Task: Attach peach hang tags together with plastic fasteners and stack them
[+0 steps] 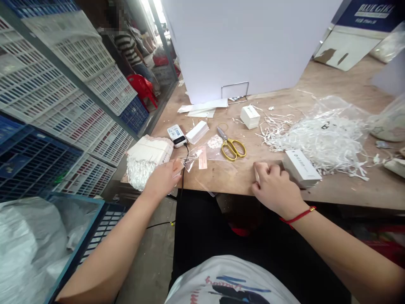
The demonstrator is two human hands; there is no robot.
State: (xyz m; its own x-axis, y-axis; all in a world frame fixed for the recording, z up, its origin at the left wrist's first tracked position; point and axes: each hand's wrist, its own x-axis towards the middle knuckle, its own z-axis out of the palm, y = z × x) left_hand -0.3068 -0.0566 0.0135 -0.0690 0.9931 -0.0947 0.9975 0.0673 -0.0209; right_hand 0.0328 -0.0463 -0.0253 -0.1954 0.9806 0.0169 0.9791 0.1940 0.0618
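Note:
My left hand (pixel 161 180) is at the table's left front edge, fingers pinched at a small clear plastic bag (pixel 190 162); its fingertips are slightly blurred. Beside that hand lies a pile of cards (pixel 148 150) with a bundle of shiny white strips (pixel 139 174) at its front. My right hand (pixel 276 188) is curled closed on the front edge, and what its fingers hold is mostly hidden. Just right of it stands a stack of white printed cards (pixel 302 166). Yellow-handled scissors (pixel 232 147) lie between the hands, near a pink paper slip (pixel 202 157).
A white device (pixel 177 136) with a black cable sits beside a card stack (pixel 198 132). Another card block (pixel 249 116) is farther back. White strips (pixel 329 139) heap at right. A large white panel (pixel 247 42) stands behind. Crates (pixel 79 84) and a person (pixel 129 48) are at left.

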